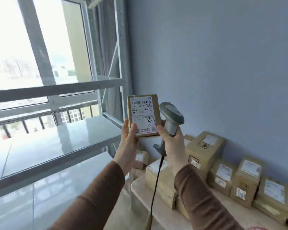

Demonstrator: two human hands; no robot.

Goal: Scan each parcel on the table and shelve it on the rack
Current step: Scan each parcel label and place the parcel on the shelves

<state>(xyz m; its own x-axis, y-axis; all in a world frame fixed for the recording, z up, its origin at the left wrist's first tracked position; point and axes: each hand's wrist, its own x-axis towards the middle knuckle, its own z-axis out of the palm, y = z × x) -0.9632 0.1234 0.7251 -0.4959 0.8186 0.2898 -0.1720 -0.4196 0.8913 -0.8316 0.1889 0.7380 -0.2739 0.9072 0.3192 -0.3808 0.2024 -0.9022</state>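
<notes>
A small brown parcel (144, 113) with a white barcode label and black handwriting is held upright in front of me. My left hand (129, 143) grips its lower left corner. My right hand (171, 143) holds a grey corded barcode scanner (170, 117) by its handle, and its thumb presses the parcel's lower right corner. The scanner head sits just right of the parcel. The grey metal rack (61, 138) stands to the left with bare glossy shelves. Several labelled brown parcels (204, 151) lie on the light table (145, 201) at the lower right.
A blue wall rises behind the table. A large window with a railing fills the left behind the rack. The scanner's black cable (156, 185) hangs down between my arms. More small parcels (140, 159) sit low between rack and table.
</notes>
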